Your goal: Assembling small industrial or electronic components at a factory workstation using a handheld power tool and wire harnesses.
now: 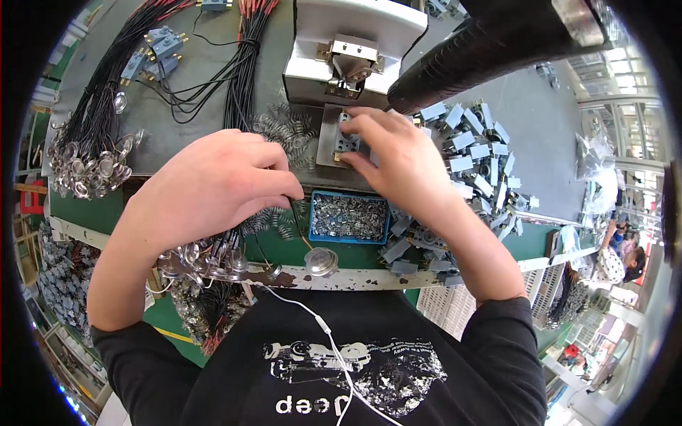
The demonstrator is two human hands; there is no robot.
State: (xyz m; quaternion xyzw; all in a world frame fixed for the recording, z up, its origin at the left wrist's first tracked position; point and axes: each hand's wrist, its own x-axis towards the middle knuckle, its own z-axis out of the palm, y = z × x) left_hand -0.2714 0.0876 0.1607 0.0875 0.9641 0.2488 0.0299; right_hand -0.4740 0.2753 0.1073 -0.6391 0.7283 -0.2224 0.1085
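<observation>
White lettering (303, 406) crosses my black shirt (241, 369), near. My left hand (220, 181) pinches 1 black wire (295, 215) above a metal disc (321, 262). Farther, my right hand (398, 150) grips a grey housing (347, 140), its right side probably hidden by my fingers.

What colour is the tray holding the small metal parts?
Bright blue; the tray shows best in the head view.
</observation>
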